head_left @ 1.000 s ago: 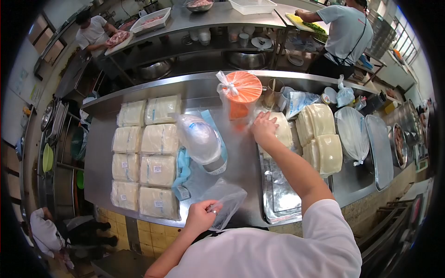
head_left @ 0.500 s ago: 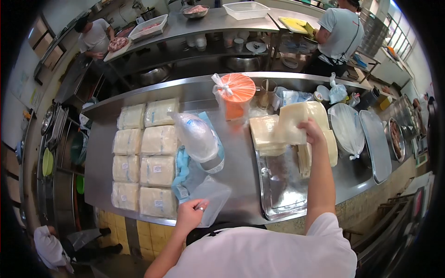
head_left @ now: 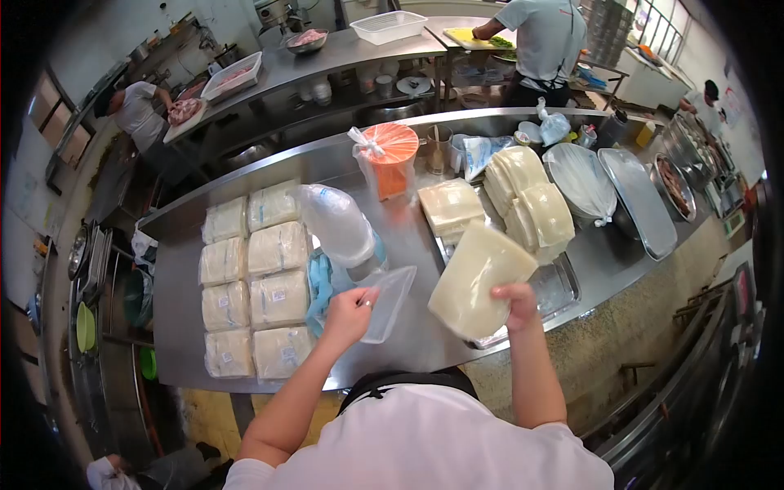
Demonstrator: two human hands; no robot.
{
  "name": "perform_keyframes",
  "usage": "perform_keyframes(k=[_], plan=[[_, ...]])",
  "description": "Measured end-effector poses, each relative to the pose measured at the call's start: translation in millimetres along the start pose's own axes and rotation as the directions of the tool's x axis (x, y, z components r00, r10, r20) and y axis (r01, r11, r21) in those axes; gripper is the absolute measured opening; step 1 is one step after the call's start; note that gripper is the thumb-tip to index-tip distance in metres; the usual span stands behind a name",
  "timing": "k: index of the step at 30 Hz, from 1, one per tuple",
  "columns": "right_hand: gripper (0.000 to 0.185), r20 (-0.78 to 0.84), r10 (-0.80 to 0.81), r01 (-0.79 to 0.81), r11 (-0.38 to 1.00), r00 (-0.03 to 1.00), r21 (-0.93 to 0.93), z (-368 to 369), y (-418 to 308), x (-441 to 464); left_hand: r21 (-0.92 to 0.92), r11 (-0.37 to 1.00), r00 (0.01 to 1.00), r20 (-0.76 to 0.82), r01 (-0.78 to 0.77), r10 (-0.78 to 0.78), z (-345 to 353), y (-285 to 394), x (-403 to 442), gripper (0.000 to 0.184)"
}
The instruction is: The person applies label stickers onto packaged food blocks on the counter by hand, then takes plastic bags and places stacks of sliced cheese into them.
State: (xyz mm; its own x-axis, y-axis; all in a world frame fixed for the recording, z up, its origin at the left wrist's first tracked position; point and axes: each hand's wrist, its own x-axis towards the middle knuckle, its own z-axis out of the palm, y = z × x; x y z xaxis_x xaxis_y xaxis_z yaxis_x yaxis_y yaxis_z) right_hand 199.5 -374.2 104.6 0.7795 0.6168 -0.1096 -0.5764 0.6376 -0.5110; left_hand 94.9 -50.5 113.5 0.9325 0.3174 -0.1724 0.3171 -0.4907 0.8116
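Note:
My left hand [head_left: 351,314] is closed on the edge of a clear plastic bag [head_left: 390,304] above the steel counter's front part. In my right hand [head_left: 516,305] is a cream-coloured flat sheet or thin stack [head_left: 479,280], pinched at its right edge and held tilted over the metal tray [head_left: 559,287]. Behind it a small pile of cream sheets [head_left: 451,206] lies at the tray's far left, and a larger pile [head_left: 531,200] stands to the right. Wrapped cream packs [head_left: 278,247] lie in two columns at the left, beside a plastic-covered roll or bundle [head_left: 335,224].
An orange container [head_left: 387,167] in a plastic bag stands at the counter's back, beside a brown jug [head_left: 438,151]. Bagged bowl [head_left: 581,181] and long lid [head_left: 637,202] lie at right. Co-workers [head_left: 543,41] [head_left: 139,114] stand beyond the counter.
My right hand has lifted the cream sheets off the piles and brought them toward me, to the front of the tray. My left hand still holds the bag, now slightly higher. The camera view has turned.

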Motion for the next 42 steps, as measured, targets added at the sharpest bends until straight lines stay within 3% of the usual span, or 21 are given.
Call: perform_keyframes(k=[6,9,12,15,18,22,24,28,30,31,33,37,40,42], plan=[[0.063,-0.042,0.165,-0.166,0.986,0.985,-0.032,92,85,-61,0.002,0.94,0.933,-0.124,-0.341,0.339,11,-12,-9,0.024],[0.062,-0.119,0.191,-0.202,0.975,0.974,-0.095,104,120,-70,-0.212,0.928,0.951,-0.094,-0.308,0.294,12,-23,-18,0.029],[0.058,-0.277,0.154,-0.208,0.961,0.948,-0.179,108,141,-81,-0.242,0.944,0.972,0.016,-0.223,0.233,1,-21,-29,0.034],[0.055,-0.335,0.164,-0.234,0.955,0.928,-0.181,100,164,-92,-0.148,0.946,0.942,0.128,-0.29,0.309,1,-20,-48,0.039],[0.054,-0.349,0.152,-0.207,0.97,0.925,-0.125,78,184,-95,0.107,0.885,0.855,0.334,-0.453,0.397,-6,0,-74,0.043],[0.056,-0.361,0.047,-0.051,0.999,0.931,-0.001,58,189,-99,0.142,0.818,0.809,0.315,-0.557,0.496,0,-11,-84,0.046],[0.058,-0.348,0.05,-0.027,0.997,0.936,0.071,51,186,-103,0.157,0.806,0.813,0.24,-0.571,0.53,3,-24,-82,0.043],[0.06,-0.354,0.057,0.023,0.975,0.934,0.22,43,180,-105,0.308,0.854,0.896,0.293,-0.419,0.334,2,-32,-85,0.036],[0.062,-0.425,-0.035,0.066,0.996,0.904,0.058,40,177,-100,0.306,0.905,0.926,0.325,-0.294,0.191,3,-24,-88,0.032],[0.062,-0.457,-0.084,0.083,0.996,0.886,-0.022,38,177,-98,0.293,0.91,0.934,0.29,-0.294,0.208,4,-19,-89,0.029],[0.062,-0.509,-0.093,0.103,0.995,0.856,-0.008,29,176,-91,0.267,0.918,0.946,0.218,-0.293,0.239,8,-8,-91,0.023],[0.059,-0.55,-0.063,0.148,0.983,0.833,0.111,13,158,-85,0.331,0.883,0.933,0.248,-0.334,0.26,40,-5,-96,0.024],[0.053,-0.667,-0.146,0.087,0.989,0.73,-0.122,-3,152,-82,0.368,0.857,0.927,0.247,-0.36,0.283,60,12,-100,0.023],[0.049,-0.685,-0.127,0.093,0.992,0.718,-0.086,-15,145,-81,0.387,0.861,0.941,0.204,-0.331,0.27,69,30,-96,0.022]])
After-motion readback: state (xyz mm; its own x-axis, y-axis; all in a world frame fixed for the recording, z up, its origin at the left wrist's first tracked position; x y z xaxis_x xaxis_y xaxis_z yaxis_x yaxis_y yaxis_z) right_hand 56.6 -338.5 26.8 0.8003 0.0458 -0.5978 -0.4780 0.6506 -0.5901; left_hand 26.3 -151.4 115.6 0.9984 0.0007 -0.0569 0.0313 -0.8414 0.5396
